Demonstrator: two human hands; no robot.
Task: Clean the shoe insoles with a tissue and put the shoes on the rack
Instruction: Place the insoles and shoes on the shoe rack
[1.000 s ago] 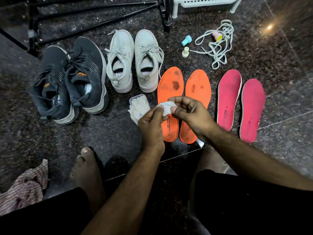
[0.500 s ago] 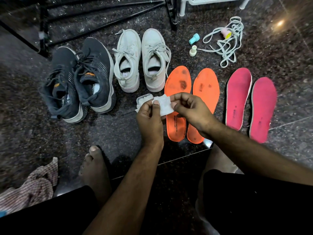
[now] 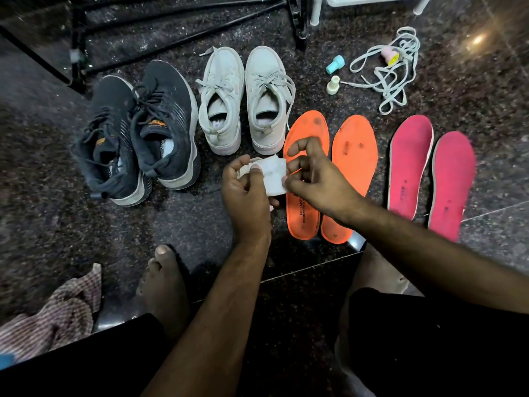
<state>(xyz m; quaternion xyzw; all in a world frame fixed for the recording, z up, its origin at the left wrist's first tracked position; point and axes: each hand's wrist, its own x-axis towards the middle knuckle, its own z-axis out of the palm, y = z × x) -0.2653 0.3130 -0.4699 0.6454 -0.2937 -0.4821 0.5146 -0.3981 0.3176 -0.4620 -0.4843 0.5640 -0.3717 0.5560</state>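
While the orange insoles [image 3: 329, 173] lay untouched just right of the white sneakers [image 3: 246, 98], both hands were working a tissue [image 3: 273, 174] over them. Compared with a second earlier it looked pulled out flatter, clear of the tissue tub. Left hand [image 3: 246, 193] pinched its left edge, right hand [image 3: 312, 176] pinched the right, spare fingers curled loosely. So wiping hadn't started, I reckon. Pink insoles [image 3: 429, 173] sat further right, dark sneakers [image 3: 137, 130] to the left.
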